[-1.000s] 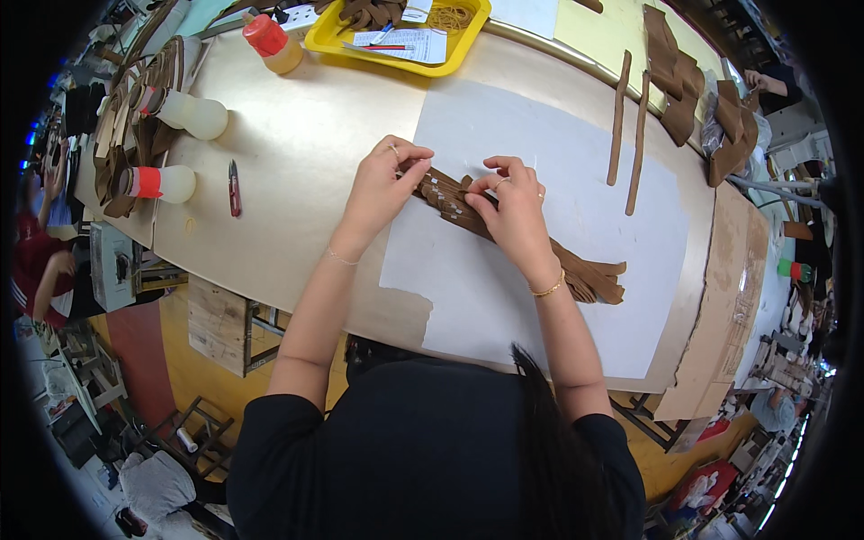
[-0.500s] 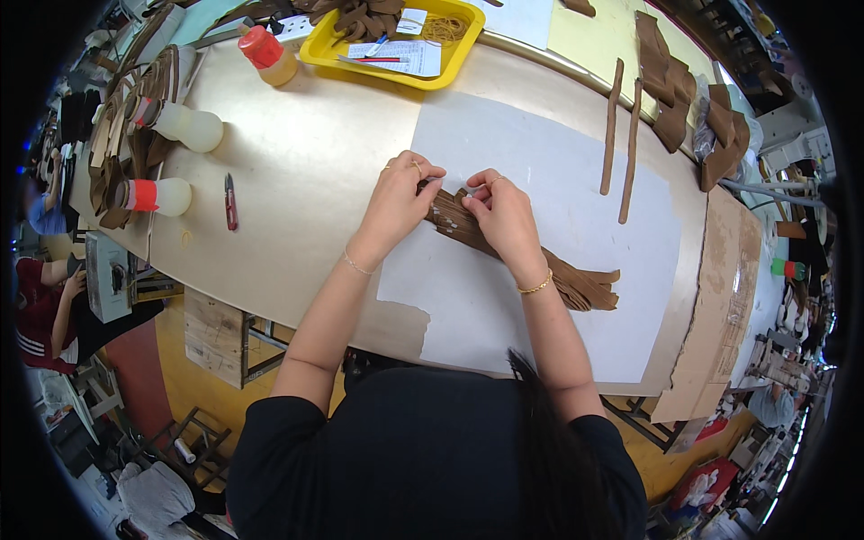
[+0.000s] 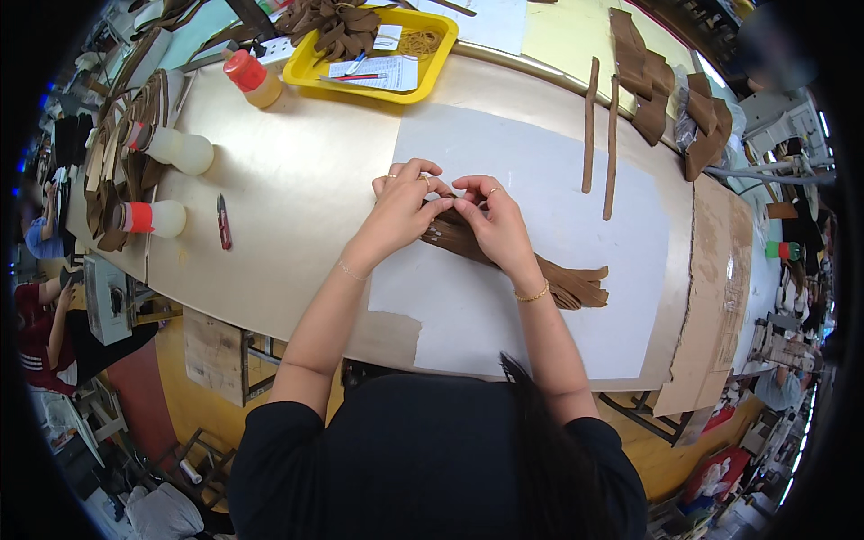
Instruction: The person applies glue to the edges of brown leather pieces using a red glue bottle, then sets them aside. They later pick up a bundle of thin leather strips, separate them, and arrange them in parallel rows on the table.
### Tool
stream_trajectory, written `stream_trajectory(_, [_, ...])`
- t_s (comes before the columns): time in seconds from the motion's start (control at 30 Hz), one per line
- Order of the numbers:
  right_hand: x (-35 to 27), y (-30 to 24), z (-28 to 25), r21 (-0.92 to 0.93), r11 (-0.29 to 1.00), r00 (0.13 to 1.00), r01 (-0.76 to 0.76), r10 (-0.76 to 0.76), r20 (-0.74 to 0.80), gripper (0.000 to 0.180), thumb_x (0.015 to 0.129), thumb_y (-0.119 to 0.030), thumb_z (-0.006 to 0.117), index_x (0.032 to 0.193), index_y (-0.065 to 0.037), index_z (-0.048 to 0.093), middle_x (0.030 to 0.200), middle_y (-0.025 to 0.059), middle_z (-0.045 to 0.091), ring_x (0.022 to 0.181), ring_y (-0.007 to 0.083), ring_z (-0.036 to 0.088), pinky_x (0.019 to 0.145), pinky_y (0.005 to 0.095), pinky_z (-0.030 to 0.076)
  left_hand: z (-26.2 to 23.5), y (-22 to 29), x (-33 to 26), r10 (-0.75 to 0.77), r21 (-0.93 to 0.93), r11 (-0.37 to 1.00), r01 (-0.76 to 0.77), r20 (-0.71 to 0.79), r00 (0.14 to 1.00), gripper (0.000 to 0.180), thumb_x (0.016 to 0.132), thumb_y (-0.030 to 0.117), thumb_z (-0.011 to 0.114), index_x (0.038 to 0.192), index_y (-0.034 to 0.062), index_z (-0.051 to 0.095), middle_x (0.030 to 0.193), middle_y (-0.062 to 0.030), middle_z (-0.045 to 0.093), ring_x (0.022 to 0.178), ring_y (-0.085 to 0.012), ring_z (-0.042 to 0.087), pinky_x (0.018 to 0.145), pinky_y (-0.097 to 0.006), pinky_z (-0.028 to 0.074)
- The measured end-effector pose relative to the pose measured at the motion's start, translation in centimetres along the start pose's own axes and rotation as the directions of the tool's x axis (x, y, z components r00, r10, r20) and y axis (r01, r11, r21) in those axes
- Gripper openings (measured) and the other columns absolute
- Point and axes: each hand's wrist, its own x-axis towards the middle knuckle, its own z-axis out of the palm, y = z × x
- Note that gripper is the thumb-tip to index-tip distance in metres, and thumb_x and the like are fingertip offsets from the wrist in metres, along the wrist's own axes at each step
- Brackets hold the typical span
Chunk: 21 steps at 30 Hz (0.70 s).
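Note:
A bundle of long brown strips (image 3: 576,284), looking like leather or fabric, lies slantwise on a pale grey sheet. Small whitish spots show on its upper left end. Above that end, my left hand (image 3: 403,209) pinches with thumb and fingers at what looks like the tip of one brown strip. My right hand (image 3: 497,232) meets it there, thumb and forefinger closed on the same bit, its wrist over the bundle. The fingers mostly hide what they grip.
The grey sheet (image 3: 504,319) covers the table's middle. At left are a red-handled cutter (image 3: 224,223) and several squeeze bottles, one red-capped (image 3: 252,79). A yellow tray (image 3: 439,72) holds strips, papers and rubber bands. Two brown strips (image 3: 611,148) lie right; torn cardboard (image 3: 711,297) edges the table.
My hands have come together, so the fingertips now nearly touch above the bundle's upper end. The whole view has shifted slightly; the bundle stays on the sheet.

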Motion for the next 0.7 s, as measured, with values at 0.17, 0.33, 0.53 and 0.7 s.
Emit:
stream_trajectory(0.17, [-0.7,-0.7,-2.0,-0.078,0.983,0.967,-0.167,0.178,0.182,0.027,0.088,-0.017,0.069,0.11,-0.001,0.064,0.076,0.0041,0.063,0.068,0.0116,0.057,0.064,0.0262,0.047,-1.3,1.0,0.1,0.048,0.043,0.998,-0.046,-0.028,0.998,0.016,0.089,0.023,0.065,0.094,0.0089,0.07,0.118,-0.004,0.056,0.113,-0.0193,0.046,0.096,-0.036,0.026])
stream_trajectory(0.33, [-2.0,0.1,-6.6,0.049,0.953,0.923,-0.299,0.275,0.269,0.024,0.088,-0.017,0.07,0.104,0.001,0.066,0.074,0.0019,0.065,0.067,0.008,0.058,0.064,0.0237,0.048,-2.6,0.6,0.9,-0.017,0.015,1.0,0.017,-0.049,0.999,0.016,0.089,0.024,0.065,0.091,0.0091,0.069,0.114,-0.002,0.058,0.108,-0.0175,0.049,0.091,-0.033,0.033])
stream_trajectory(0.53, [-4.0,0.7,-11.1,-0.019,0.953,0.912,-0.302,0.294,0.286,0.02,0.088,-0.016,0.069,0.098,0.001,0.067,0.073,0.0008,0.064,0.067,0.0063,0.056,0.065,0.0227,0.046,-2.8,-1.1,2.1,-0.017,-0.207,0.978,0.0,-0.085,0.996,0.02,0.088,0.027,0.067,0.09,0.0068,0.066,0.109,-0.0024,0.06,0.105,-0.0188,0.053,0.09,-0.033,0.037])
stream_trajectory(0.7, [-4.8,-0.7,-14.0,0.083,0.927,0.9,-0.366,0.33,0.285,0.022,0.089,-0.019,0.069,0.098,0.001,0.067,0.071,-0.0028,0.059,0.063,0.0047,0.052,0.061,0.0219,0.044,-5.6,0.3,2.6,-0.058,-0.403,0.915,0.014,-0.097,0.994,0.022,0.087,0.022,0.07,0.092,0.0013,0.065,0.108,-0.0053,0.059,0.104,-0.0176,0.055,0.09,-0.029,0.042])
